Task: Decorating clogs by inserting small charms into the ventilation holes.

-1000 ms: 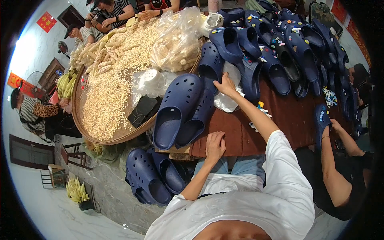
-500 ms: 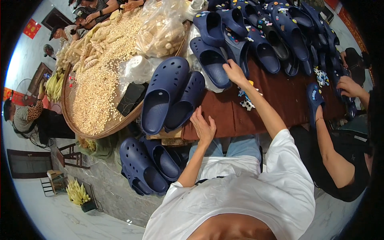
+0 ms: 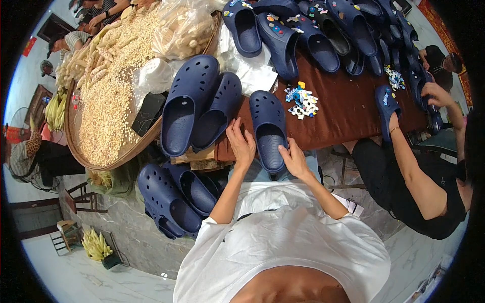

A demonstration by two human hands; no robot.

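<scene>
A navy clog (image 3: 268,113), plain with holes in its toe, is at the front edge of the brown cloth, heel toward me. My right hand (image 3: 297,160) grips its heel on the right side, thumb on the insole. To the clog's left, my left hand (image 3: 241,145) has its fingers stretched out and holds nothing. Two more plain navy clogs (image 3: 191,101) stand just beyond its fingertips, between the cloth and the basket. A small heap of colourful shoe charms (image 3: 304,105) in white, blue and yellow lies on the cloth, right of the held clog.
Many navy clogs with charms (image 3: 323,48) cover the table's (image 3: 348,108) far side. A round basket (image 3: 108,165) of corn kernels stands at left. More clogs (image 3: 169,199) are stacked below the table edge. At right, a co-worker's hand (image 3: 388,103) is inside a decorated clog.
My right hand has brought a clog from the far row to the table's front edge. My left hand has shifted slightly left in the picture, and the view has moved a little.
</scene>
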